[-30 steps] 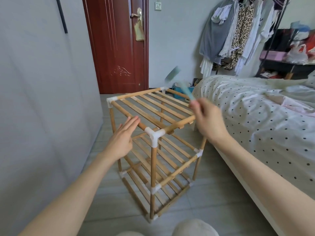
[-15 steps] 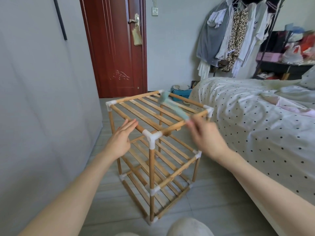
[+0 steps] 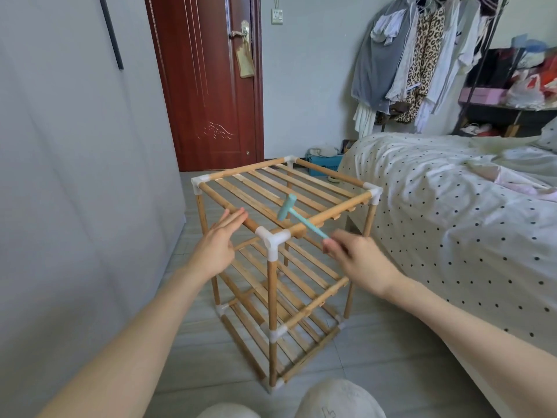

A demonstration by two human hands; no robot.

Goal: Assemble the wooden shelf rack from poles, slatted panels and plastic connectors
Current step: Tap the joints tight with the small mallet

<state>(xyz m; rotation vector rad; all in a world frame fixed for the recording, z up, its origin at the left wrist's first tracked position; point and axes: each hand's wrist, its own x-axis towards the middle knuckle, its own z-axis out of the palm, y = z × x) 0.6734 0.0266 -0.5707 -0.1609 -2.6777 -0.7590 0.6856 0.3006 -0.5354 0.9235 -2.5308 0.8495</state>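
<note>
Your rack stands upright on the pale tiled floor, between the grey wall on your left and the bed on your right. It is built from round, honey-coloured wooden poles joined at the corners by smooth white plastic connectors, with three tiers of flat slats. The nearest top corner connector is a three-way piece capping the front pole. The top slatted panel sits level inside its frame of rails.

Your left hand is open, fingers straight and together, their tips touching the left top rail just behind that corner. Your right hand pinches the end of a thin handle belonging to a small pale-teal plastic mallet. The mallet's stubby cylindrical head lies on or just above the top slats, near the front rail; you cannot tell from here whether it touches the wood. Its handle crosses over the front rail toward your fingers.

The bed wears a cream cover with small dark dots, rumpled at the far end. A dark red panelled door with a brass handle stands behind the rack, and clothes hang on a rail in the far corner.
</note>
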